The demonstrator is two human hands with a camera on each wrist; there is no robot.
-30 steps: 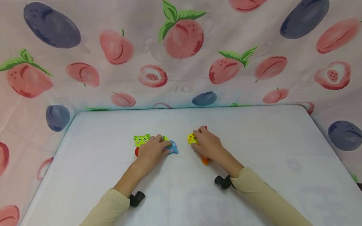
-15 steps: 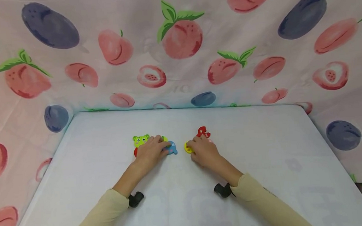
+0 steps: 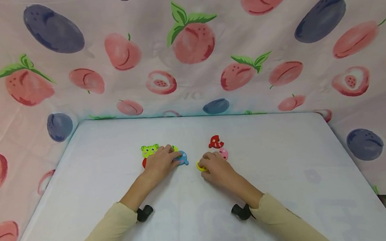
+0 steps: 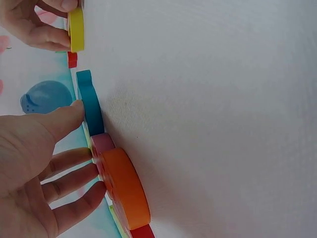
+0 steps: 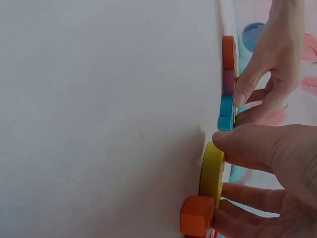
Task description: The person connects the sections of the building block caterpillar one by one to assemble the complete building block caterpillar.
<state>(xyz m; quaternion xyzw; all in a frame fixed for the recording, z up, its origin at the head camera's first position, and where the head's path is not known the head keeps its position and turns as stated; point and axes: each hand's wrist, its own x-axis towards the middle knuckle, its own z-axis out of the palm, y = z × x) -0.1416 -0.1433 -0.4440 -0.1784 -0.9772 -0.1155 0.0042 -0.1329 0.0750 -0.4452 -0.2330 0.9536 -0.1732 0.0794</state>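
Note:
My left hand (image 3: 162, 161) lies over a group of flat, thick toy animal pieces. Its thumb touches a blue piece (image 4: 89, 104), and its fingertips meet a pink piece (image 4: 103, 143) and an orange piece (image 4: 130, 188). A green animal-face piece (image 3: 149, 150) and part of a red piece (image 3: 144, 163) show beyond that hand. My right hand (image 3: 218, 168) pinches a round yellow piece (image 5: 212, 168) between thumb and fingers, low over the table. Beside its fingers sits another orange piece (image 5: 197, 216), hidden in the head view.
A red piece (image 3: 216, 141) and a pink spotted piece (image 3: 223, 153) lie just behind the right hand. The white table (image 3: 193, 215) meets a fruit-print cloth (image 3: 136, 91) at its back and sides. Black wrist devices (image 3: 241, 212) sit below each hand.
My right hand has drawn the yellow piece toward me and slightly left, uncovering the red and pink pieces. The orange piece under it has gone out of sight. The left hand stays put.

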